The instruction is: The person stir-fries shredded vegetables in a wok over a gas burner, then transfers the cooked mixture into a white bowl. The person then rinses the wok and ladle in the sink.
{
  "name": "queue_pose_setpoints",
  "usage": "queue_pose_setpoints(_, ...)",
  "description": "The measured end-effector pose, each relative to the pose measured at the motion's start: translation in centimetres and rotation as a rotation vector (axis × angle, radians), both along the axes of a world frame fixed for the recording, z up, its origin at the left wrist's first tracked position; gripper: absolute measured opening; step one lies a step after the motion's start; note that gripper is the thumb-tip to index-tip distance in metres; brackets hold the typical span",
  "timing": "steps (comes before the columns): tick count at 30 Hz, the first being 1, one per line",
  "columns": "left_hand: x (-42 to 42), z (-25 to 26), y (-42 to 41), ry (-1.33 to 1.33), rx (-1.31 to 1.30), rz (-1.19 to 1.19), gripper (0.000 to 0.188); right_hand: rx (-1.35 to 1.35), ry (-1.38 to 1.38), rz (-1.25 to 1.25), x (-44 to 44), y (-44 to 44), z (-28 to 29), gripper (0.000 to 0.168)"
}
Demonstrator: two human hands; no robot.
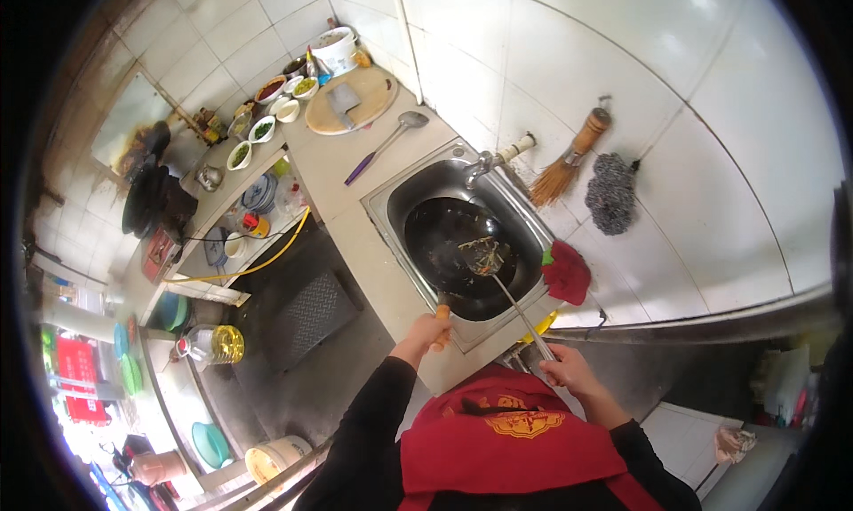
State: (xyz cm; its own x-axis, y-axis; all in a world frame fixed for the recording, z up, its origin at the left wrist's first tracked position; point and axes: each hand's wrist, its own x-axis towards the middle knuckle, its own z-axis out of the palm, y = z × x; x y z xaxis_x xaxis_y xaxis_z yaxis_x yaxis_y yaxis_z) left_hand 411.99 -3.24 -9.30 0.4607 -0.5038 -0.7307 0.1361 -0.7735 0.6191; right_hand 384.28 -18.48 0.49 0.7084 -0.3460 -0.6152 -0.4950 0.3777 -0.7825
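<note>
My left hand [426, 332] grips the wooden handle [441, 321] of a dark wok [426, 244], which rests inside a stainless steel sink [400, 198]. In my right hand [566, 368] is the shaft of a long-handled metal scoop [522, 314]; whether it is a ladle or a skimmer, I cannot tell. Its head is over the wok, with shredded food scraps [485, 250] on and around it. At the sink's far side is a metal faucet [481, 168]. A red cloth [566, 273] lies on the right rim.
A purple-handled ladle [386, 148] lies on the counter, before a round cutting board [380, 104] bearing a cleaver [344, 100]. Small bowls [263, 130] line the left counter. A straw brush [572, 158] and steel wool [611, 194] hang on the wall. A yellow hose [280, 254] droops below.
</note>
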Motion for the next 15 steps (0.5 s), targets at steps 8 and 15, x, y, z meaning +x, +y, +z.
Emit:
queue_pose_setpoints(8,7.8,2.0,-1.5,-0.582,-0.086,0.082,0.032,-0.11,0.021,0.233,1.5,-5.2,-2.1,0.036)
queue_pose_setpoints(15,11.4,1.3,-4.2,-0.545,-0.053,0.216,0.028,-0.231,0.003,0.336,1.8,-6.6,-2.2,0.04)
